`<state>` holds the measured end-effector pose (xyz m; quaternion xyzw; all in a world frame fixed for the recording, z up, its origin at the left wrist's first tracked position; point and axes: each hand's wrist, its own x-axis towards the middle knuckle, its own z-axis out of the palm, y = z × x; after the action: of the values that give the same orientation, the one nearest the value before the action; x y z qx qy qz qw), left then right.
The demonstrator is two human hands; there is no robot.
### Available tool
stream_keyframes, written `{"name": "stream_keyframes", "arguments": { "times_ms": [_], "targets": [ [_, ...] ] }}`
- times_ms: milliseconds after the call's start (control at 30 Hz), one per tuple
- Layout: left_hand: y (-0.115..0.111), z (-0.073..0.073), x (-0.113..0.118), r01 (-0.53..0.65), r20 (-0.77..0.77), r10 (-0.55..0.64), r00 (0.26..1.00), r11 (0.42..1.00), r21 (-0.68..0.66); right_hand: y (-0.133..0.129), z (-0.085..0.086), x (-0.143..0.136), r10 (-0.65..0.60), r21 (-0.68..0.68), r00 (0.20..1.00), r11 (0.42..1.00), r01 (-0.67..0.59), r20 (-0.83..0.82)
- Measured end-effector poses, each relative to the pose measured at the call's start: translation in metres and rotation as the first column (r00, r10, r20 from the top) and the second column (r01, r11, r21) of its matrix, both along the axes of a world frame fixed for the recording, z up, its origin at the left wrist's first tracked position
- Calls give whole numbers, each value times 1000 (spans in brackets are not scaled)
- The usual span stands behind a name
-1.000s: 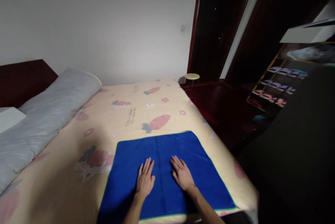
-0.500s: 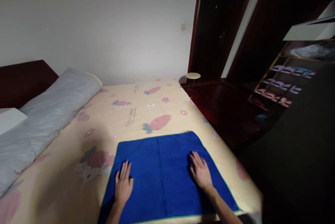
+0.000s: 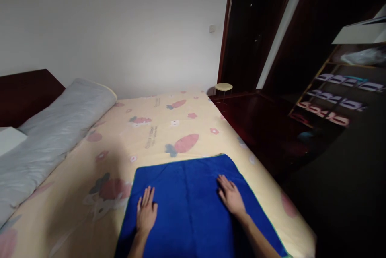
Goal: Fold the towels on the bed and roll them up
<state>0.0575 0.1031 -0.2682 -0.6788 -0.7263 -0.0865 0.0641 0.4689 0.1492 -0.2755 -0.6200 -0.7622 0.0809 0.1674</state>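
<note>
A blue cloth (image 3: 196,201) with a thin green edge is spread flat on the bed, a faint crease running down its middle. My left hand (image 3: 146,211) rests palm down near the cloth's left edge, fingers stretched out. On the right half of the cloth lies my right hand (image 3: 230,196), also palm down, its fingers extended and a little bent. Neither hand grips anything. The near edge of the cloth runs out of view at the bottom.
Under the cloth is a cream bed sheet (image 3: 120,145) printed with carrots and rabbits. A long grey pillow (image 3: 63,119) lies along the left by the dark headboard (image 3: 27,93). Beyond the bed's right side stand a round stool (image 3: 223,87) and a shoe rack (image 3: 324,65).
The view has shifted slightly, with the cloth's near edge now out of frame. My left hand has moved slightly to the right in the picture; both hands stay flat on the cloth.
</note>
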Motion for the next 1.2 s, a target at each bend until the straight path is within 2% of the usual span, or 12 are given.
{"name": "stream_keyframes", "arguments": {
  "times_ms": [67,133,233,333,433,500,633,733,867,1000,1100,1200],
  "targets": [
    [-12,-2,-47,-40,-34,42,999,998,55,3,-16,55,-117,107,993,988,113,33],
    [-22,-2,-75,-30,-48,35,998,996,89,3,-28,92,-158,183,986,972,145,57],
    [-23,1,-70,-63,-56,70,996,989,130,1,-34,96,-204,258,977,949,180,68],
    [-7,8,-18,-14,-32,17,999,993,119,1,-22,41,-163,244,986,958,148,40],
    [15,11,51,195,33,-196,980,980,41,2,-2,-42,100,93,995,991,-99,-7],
    [31,10,90,302,68,-302,951,953,11,3,10,-93,283,2,957,959,-284,-66],
    [59,3,120,357,99,-353,930,934,-25,18,23,-139,441,-79,886,888,-454,-142],
    [76,2,92,275,88,-270,959,961,-43,45,23,-114,390,-88,914,912,-400,-108],
    [89,6,17,-1,43,4,999,997,-78,85,11,-28,113,-48,994,992,-112,11],
    [93,9,-43,-185,4,185,983,981,-55,106,-3,55,-74,45,992,997,69,103],
    [93,11,-57,-215,-14,215,977,974,-65,106,-8,87,-126,39,979,992,121,162],
    [94,13,-57,-223,-25,222,975,970,-98,104,-8,94,-157,26,969,988,155,190]
  ]
}}
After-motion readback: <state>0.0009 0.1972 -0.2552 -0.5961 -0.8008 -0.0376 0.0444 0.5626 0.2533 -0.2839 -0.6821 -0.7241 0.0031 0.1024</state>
